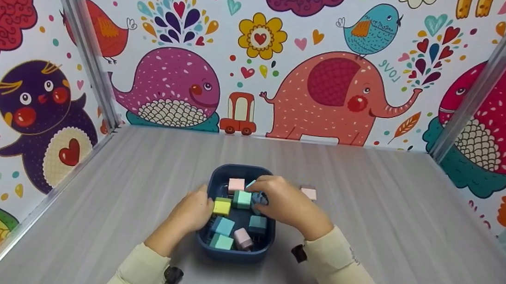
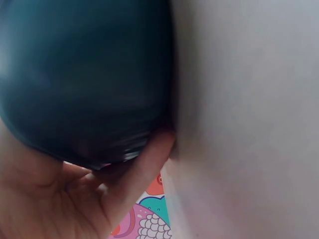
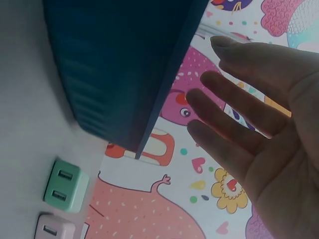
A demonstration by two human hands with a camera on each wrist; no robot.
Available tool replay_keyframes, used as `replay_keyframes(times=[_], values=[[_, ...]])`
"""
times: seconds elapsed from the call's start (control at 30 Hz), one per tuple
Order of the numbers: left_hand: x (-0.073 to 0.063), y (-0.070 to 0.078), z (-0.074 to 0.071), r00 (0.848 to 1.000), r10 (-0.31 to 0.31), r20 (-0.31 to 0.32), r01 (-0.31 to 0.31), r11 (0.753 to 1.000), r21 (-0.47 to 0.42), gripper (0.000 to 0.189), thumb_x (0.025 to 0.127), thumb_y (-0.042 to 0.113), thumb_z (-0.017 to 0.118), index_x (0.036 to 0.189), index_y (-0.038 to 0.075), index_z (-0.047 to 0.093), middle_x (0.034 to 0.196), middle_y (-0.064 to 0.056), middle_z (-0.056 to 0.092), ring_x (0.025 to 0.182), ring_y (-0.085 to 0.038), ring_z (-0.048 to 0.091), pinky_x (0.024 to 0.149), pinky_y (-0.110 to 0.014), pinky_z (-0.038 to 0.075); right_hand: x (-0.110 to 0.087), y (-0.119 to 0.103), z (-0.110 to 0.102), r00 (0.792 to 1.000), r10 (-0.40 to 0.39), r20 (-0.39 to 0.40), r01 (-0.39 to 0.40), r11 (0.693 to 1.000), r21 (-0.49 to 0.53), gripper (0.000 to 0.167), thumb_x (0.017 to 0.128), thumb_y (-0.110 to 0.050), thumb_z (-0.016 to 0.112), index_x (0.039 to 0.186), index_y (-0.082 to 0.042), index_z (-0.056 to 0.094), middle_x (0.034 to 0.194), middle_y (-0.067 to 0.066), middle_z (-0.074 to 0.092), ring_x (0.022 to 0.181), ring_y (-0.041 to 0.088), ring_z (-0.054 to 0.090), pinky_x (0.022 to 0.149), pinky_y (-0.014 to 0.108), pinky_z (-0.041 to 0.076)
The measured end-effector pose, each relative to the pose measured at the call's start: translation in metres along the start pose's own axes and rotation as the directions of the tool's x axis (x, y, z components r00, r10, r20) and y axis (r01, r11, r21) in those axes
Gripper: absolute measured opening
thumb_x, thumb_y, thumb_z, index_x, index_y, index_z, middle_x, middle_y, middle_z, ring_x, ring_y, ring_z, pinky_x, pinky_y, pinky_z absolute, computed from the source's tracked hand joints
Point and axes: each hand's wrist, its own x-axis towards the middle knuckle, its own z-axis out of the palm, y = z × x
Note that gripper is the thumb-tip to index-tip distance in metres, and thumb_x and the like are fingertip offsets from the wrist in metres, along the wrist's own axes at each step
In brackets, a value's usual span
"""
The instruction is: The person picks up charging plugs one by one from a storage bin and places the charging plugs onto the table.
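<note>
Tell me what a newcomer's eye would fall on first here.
Most likely the big coral elephant printed on the back wall, right of the purple whale. Next, probably, the dark blue bin of colourful blocks on the grey table, with the left hand at its left side and the right hand over its right side.

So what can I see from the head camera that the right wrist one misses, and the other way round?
Of the two, only the head view shows the left hand, the sleeves and the blocks inside the bin.

Only the right wrist view shows the palm of the right hand and, on the table, a green block with slots in its side.

Both share the bin, the right hand, the table, a pink block on it and the elephant.
</note>
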Motion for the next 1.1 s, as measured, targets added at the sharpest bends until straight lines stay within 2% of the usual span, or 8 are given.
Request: replay_keyframes(times=[0.17,0.4,0.53,0.73,1.1], values=[[0.001,0.000,0.000,1.000,0.002,0.001,-0.002,1.000,-0.002,0.054,0.111,0.014,0.048,0.156,-0.016,0.038,0.156,-0.033,0.049,0.140,-0.046,0.054,0.114,-0.061,0.043,0.000,-0.007,0.003,0.999,-0.049,0.021,0.049,0.999,-0.014,0.035,0.090,-0.007,0.086,0.124,-0.004,0.079,0.119,0.010,0.077,0.107,0.026,0.074,0.092,0.036,0.062],[0.000,0.000,0.000,1.000,-0.003,0.009,0.003,1.000,0.003,0.055,0.111,0.014,0.048,0.156,-0.016,0.037,0.156,-0.034,0.048,0.141,-0.046,0.053,0.114,-0.061,0.043,0.001,-0.014,0.008,0.993,-0.081,0.080,0.083,0.996,-0.019,0.035,0.089,-0.008,0.088,0.124,-0.007,0.080,0.117,0.007,0.079,0.103,0.019,0.074,0.093,0.030,0.060],[0.000,-0.001,-0.001,1.000,0.024,0.000,-0.024,1.000,0.015,0.054,0.110,0.013,0.048,0.154,-0.017,0.038,0.153,-0.035,0.050,0.139,-0.047,0.055,0.112,-0.060,0.046,0.000,-0.020,0.010,0.981,-0.109,0.159,0.105,0.994,0.028,0.032,0.090,-0.007,0.087,0.121,-0.009,0.082,0.115,0.003,0.080,0.102,0.016,0.075,0.094,0.027,0.059],[0.000,-0.002,-0.002,0.999,0.038,-0.004,-0.038,0.999,0.019,0.053,0.110,0.012,0.048,0.153,-0.018,0.039,0.150,-0.037,0.052,0.136,-0.047,0.057,0.110,-0.061,0.048,0.000,-0.026,0.016,0.950,-0.097,0.296,0.069,0.992,0.103,0.031,0.091,-0.009,0.085,0.121,-0.013,0.082,0.114,-0.004,0.080,0.100,0.005,0.073,0.096,0.026,0.058],[0.000,-0.001,-0.002,1.000,0.031,-0.004,-0.031,0.999,0.020,0.053,0.110,0.012,0.048,0.152,-0.018,0.040,0.149,-0.037,0.053,0.135,-0.047,0.058,0.110,-0.061,0.048,0.001,-0.025,0.022,0.927,-0.133,0.350,0.103,0.989,0.103,0.031,0.089,-0.001,0.083,0.119,-0.010,0.083,0.112,-0.003,0.080,0.098,0.005,0.072,0.093,0.023,0.058]])
